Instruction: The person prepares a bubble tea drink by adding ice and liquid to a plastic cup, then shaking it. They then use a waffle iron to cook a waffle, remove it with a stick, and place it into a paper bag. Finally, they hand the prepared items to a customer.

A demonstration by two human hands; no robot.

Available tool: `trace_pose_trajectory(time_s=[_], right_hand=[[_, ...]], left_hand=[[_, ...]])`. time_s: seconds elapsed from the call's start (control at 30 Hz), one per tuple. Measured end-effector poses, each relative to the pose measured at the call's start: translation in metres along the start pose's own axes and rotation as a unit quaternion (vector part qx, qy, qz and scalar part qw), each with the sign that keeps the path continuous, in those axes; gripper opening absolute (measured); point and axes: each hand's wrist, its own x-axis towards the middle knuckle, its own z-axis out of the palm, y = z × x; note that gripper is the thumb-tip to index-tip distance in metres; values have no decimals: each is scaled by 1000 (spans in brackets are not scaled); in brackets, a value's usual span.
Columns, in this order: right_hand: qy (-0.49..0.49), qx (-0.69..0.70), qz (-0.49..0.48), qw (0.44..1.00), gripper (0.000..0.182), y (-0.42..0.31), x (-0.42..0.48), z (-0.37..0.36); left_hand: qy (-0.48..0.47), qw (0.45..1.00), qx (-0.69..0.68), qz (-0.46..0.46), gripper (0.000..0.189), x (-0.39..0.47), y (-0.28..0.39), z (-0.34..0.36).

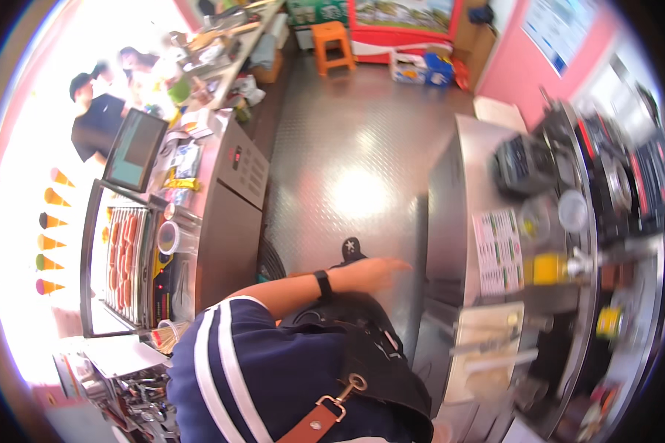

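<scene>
My left hand point(374, 275), with a black band on the wrist, reaches across the front of my body above the metal floor. It is blurred, with an index finger stretched out, and nothing shows in it. Below it hangs a black apron point(388, 382) with a brown strap and a metal clip. My right hand is out of view. On the right counter lie a printed menu sheet point(499, 252) and a cutting board point(485, 354) with blurred utensils on it. A glass-sided roller grill with sausages point(123, 260) stands on the left counter.
A display screen point(136, 149) stands behind the grill, with people point(97, 119) beyond the left counter. An orange stool point(332, 47) and boxes point(421, 67) are on the floor far ahead. The right counter holds a black appliance point(523, 165) and a yellow-filled container point(548, 269).
</scene>
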Motion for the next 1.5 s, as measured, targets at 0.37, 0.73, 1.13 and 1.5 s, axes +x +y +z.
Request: trace_pose_trajectory(time_s=[0.37,0.73,1.13,1.5], right_hand=[[-348,452,278,773,15,-314,7,246],[-580,507,269,578,12,-654,-51,446],[-943,75,171,277,20,-980,-351,683],[-856,-51,-511,62,23,-1140,-613,803]], left_hand=[[-105,976,-107,155,44,64,-62,-185],[107,976,-53,185,52,32,-139,-409],[593,787,-85,-147,23,-153,-261,-648],[844,457,-182,-213,17,-335,-240,-764]])
